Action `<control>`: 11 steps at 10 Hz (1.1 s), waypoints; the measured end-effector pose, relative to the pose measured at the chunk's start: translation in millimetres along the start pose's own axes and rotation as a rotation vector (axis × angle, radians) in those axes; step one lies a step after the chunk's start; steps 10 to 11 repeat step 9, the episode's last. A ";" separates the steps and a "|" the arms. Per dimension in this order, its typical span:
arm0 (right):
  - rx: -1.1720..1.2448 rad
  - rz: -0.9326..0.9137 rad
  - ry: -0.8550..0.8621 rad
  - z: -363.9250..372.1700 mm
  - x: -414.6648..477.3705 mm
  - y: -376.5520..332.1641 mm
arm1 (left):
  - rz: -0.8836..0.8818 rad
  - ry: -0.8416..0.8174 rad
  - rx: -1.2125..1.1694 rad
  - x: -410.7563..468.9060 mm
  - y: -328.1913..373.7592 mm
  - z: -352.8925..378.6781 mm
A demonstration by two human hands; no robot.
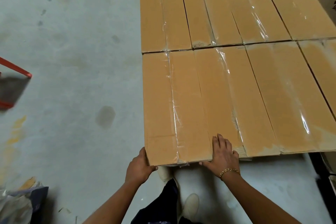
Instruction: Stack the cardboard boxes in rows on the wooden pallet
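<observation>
Several long, taped brown cardboard boxes lie side by side in two rows, a near row [254, 96] and a far row [227, 12]. The pallet under them is hidden. The nearest left box [172, 105] ends at my hands. My left hand [140, 166] grips its near left corner, thumb under the front edge and fingers round the side. My right hand [222, 154], with a gold bracelet at the wrist, lies flat with straight fingers on the box top at its near edge.
Grey concrete floor [81, 78] stretches to the left. A red metal frame [16, 71] sits at the far left, a crumpled bag [21, 203] at the bottom left, another carton [327, 2] at the right edge. My legs and light shoes [190, 205] stand below the boxes.
</observation>
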State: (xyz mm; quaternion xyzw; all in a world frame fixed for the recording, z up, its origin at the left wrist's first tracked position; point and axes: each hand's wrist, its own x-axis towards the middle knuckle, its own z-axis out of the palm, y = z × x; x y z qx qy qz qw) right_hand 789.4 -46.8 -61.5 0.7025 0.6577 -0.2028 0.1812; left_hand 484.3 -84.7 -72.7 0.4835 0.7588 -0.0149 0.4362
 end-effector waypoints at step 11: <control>0.028 -0.080 0.017 -25.7 -65.2 18.9 | 0.065 0.201 -0.048 -84.6 -33.1 -12.8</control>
